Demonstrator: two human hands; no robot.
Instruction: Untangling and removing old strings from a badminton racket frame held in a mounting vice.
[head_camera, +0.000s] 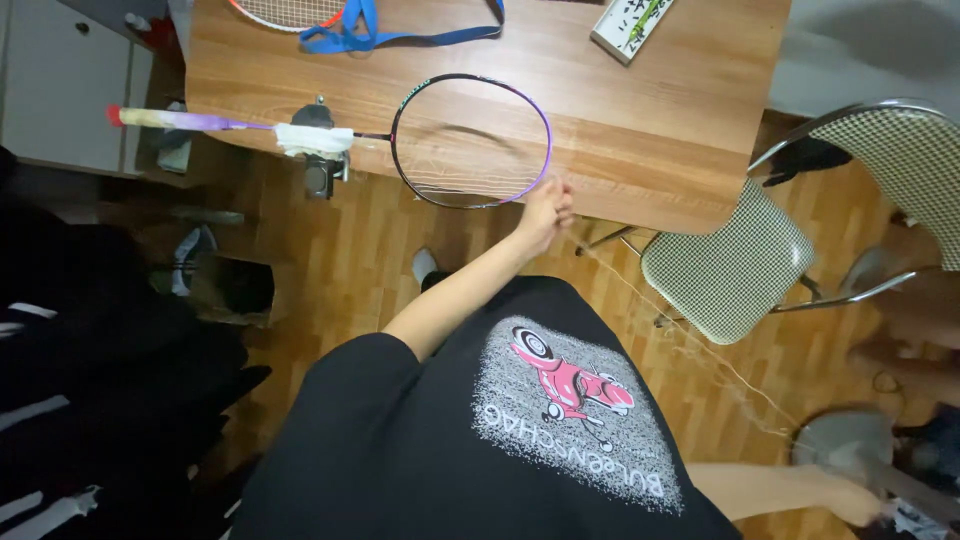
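At table's edge (640, 205), left hand (545, 212) fingers pinch racket rim (470, 140); right hand (850, 497) fingers' spread unclear.

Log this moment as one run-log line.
left hand: at racket rim, table edge | right hand: low right, pulling string taut | racket clamped in vise

The table (640, 110) is wood-grain board with a smooth, faintly satin top. On it the racket (470, 140) has a thin glossy frame, black and purple, strung with fine pale cord; its handle is wrapped in a matt purple grip, with white cloth or tape bunched just before the shaft. Beside the table, the chair (730, 260) joins shiny chromed metal tubing to a woven, checked seat. Under the table, the floor (350, 260) is glossy wooden parquet. The shirt (480, 440) is matt black cloth with a grainy print.
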